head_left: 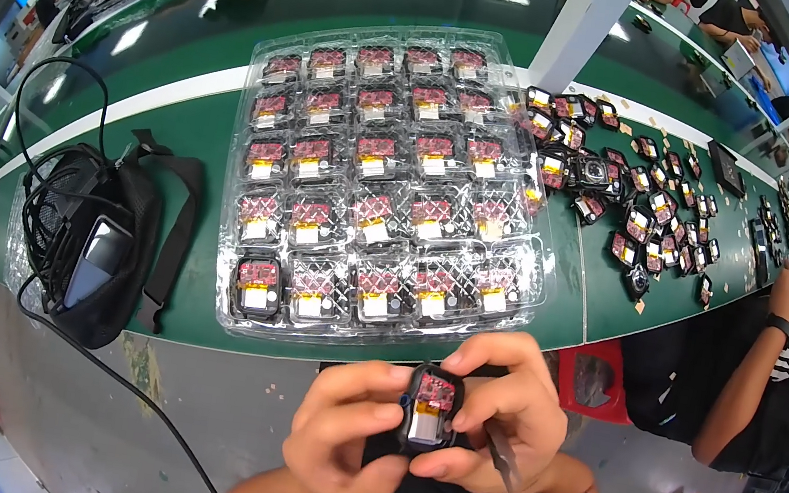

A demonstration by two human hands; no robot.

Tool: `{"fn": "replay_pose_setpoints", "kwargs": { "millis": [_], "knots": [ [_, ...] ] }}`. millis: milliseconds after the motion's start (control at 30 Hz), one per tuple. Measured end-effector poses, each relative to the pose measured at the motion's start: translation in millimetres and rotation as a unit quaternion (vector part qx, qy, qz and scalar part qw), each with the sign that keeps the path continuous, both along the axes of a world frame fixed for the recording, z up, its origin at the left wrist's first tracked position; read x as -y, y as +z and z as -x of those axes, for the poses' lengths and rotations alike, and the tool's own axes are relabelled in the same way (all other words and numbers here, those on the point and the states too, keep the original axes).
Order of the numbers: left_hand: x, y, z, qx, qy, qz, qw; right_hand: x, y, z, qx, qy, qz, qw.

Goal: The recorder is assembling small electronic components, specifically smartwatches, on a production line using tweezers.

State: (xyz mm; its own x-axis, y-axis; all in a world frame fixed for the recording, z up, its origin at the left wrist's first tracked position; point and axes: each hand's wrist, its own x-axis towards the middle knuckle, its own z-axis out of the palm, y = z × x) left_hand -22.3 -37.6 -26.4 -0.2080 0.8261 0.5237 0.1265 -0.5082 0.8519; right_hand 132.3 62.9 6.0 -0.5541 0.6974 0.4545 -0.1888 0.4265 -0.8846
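Observation:
Close to my body, just off the table's near edge, I hold a small black smartwatch case (433, 408). Its exposed inside shows a red circuit board, yellow tape and a silver battery. My left hand (346, 431) pinches its left side with fingers and thumb. From the right, my right hand (507, 414) grips the other side with finger and thumb. A thin, pointed grey tool (501, 461), tweezers by its look, sticks down from the right palm. Beyond my hands lies a clear plastic tray (225, 319) holding rows of similar cases; one at its near left corner (257, 285) shows plainly.
On the green table (568, 271), a loose pile of similar cases (657, 208) spreads right of the tray. A black mesh bag (128, 239) with cables and a power bank (101, 256) sits left. At right, a co-worker's arm (748, 387) reaches in above a red stool (595, 376).

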Motion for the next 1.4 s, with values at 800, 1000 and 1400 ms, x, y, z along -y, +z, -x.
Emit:
{"fn": "replay_pose_setpoints", "kwargs": {
  "millis": [800,1000,1400],
  "knots": [
    [-4.7,20.3,11.9,0.342,0.072,0.074,0.934,-7.5,-4.8,21.1,0.158,-0.129,-0.272,0.941],
    [-4.6,15.9,11.2,0.341,0.059,0.081,0.935,-10.8,-1.3,20.9,0.201,-0.094,-0.275,0.935],
    [-6.6,10.5,10.2,0.320,0.021,0.072,0.944,-13.4,-0.6,13.4,0.157,-0.091,-0.322,0.929]
  ]
}}
